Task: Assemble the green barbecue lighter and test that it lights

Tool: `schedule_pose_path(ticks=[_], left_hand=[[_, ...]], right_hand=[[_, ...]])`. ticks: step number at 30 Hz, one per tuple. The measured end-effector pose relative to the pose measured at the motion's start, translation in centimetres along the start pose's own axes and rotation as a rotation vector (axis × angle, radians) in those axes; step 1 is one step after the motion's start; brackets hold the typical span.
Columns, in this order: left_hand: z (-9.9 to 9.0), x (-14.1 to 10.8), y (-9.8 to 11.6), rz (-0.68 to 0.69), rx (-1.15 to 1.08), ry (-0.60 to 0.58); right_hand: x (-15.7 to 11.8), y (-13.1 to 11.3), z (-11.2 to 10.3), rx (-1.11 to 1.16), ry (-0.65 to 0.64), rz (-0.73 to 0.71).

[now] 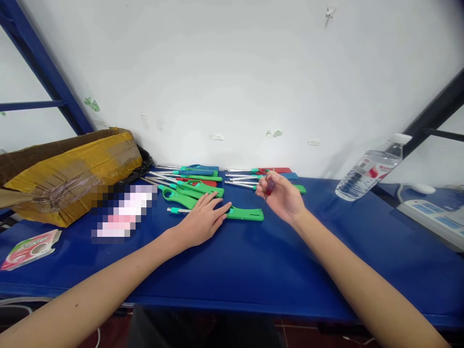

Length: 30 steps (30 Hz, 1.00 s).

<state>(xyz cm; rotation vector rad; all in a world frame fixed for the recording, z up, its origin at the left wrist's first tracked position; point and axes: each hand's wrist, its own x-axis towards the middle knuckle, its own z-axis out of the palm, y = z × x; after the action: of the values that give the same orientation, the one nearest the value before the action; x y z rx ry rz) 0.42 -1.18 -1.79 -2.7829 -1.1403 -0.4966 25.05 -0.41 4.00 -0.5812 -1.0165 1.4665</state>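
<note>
A green long-neck lighter (244,213) lies on the blue table, its metal tube pointing left. My left hand (203,220) rests over its middle, fingers spread to the far side and thumb on the near side, holding it against the table. My right hand (281,195) is closed around the reddish handle of a small screwdriver (268,189). The screwdriver's thin shaft slants down to the right end of the green lighter. Behind my left hand lies a pile of green, blue and red lighters (195,171). More lighters (279,170) lie behind my right hand, partly hidden by it.
A taped cardboard box (72,179) stands at the left, with a torn printed card (32,249) in front. At the right are a water bottle (369,169) and a white power strip (431,217). The white wall (232,87) bounds the table's back.
</note>
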Motion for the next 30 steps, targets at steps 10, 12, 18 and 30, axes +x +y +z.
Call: schedule_pose_path(ticks=[10,12,18,30], left_hand=[[0.01,-0.01,0.12,0.000,-0.001,0.003],[0.00,-0.02,0.13,0.001,0.010,-0.004],[-0.04,-0.03,0.14,0.004,0.011,-0.005],[0.15,-0.04,0.07,0.010,0.005,0.018]], right_hand=[[0.41,-0.10,0.05,-0.010,-0.095,0.015],[0.46,-0.13,-0.05,-0.004,-0.076,0.019],[0.39,0.35,0.23,-0.044,0.003,-0.028],[0.03,0.23,0.18,-0.063,-0.014,-0.012]])
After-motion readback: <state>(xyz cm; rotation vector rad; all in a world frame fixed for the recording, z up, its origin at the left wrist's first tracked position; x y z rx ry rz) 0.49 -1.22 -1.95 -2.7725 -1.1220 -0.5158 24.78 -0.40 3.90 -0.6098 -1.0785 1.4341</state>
